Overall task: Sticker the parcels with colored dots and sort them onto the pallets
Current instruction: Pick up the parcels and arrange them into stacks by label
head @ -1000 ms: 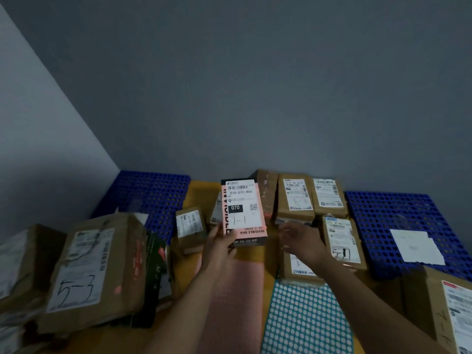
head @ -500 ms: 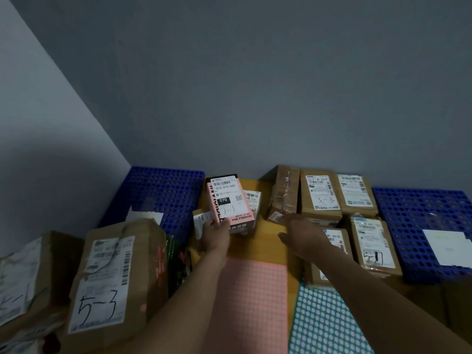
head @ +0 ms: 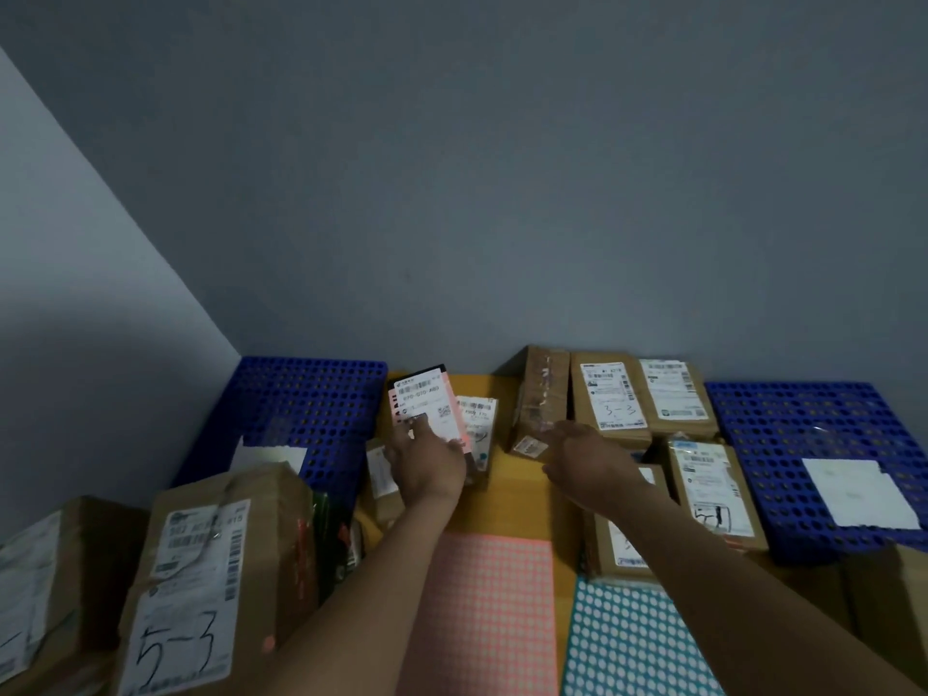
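Gripping pink parcel [head: 427,404] by its lower end, left hand [head: 427,467] has blue pallet [head: 301,394] just frame-left; right hand [head: 587,459] spread, empty.

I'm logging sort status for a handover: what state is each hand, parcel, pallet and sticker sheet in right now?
pink parcel, gripped by the left hand, tilted.
right hand, open, holding nothing.
left pallet, a white sheet on it.
right pallet, a white sheet on it.
pink dot sheet, lying flat.
teal dot sheet, lying flat.
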